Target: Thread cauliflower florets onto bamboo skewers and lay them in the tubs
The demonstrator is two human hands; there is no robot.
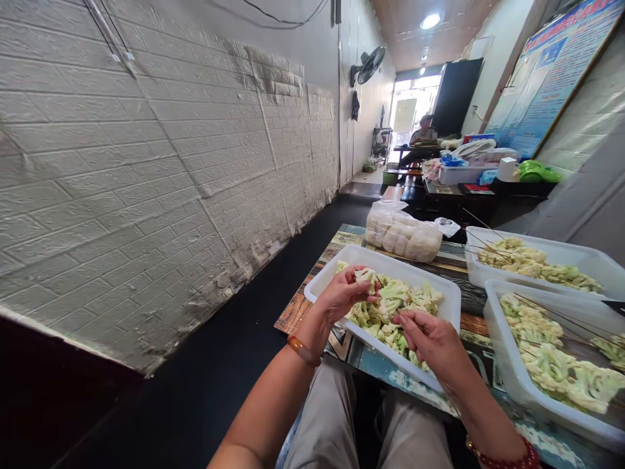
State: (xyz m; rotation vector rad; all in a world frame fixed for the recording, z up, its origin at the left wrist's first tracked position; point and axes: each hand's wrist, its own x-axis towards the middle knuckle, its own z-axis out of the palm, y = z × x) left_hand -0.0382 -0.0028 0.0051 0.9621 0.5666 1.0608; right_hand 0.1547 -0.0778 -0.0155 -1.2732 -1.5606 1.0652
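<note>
A white plastic tray of cauliflower pieces stands in front of me on the patterned table. Over its left part, my left hand is closed on a pale cauliflower floret. My right hand is pinched over the tray's right part, fingertips together on a thin skewer. Little of that skewer shows; a short dark length appears close to the floret, and the fingers hide the rest. Another floret lies between the two hands.
To the right, a near tray and a far tray hold skewered cauliflower. A clear bag of white, rounded pieces sits behind my tray. A brick-patterned wall runs along the left. Farther back, a person sits at another table.
</note>
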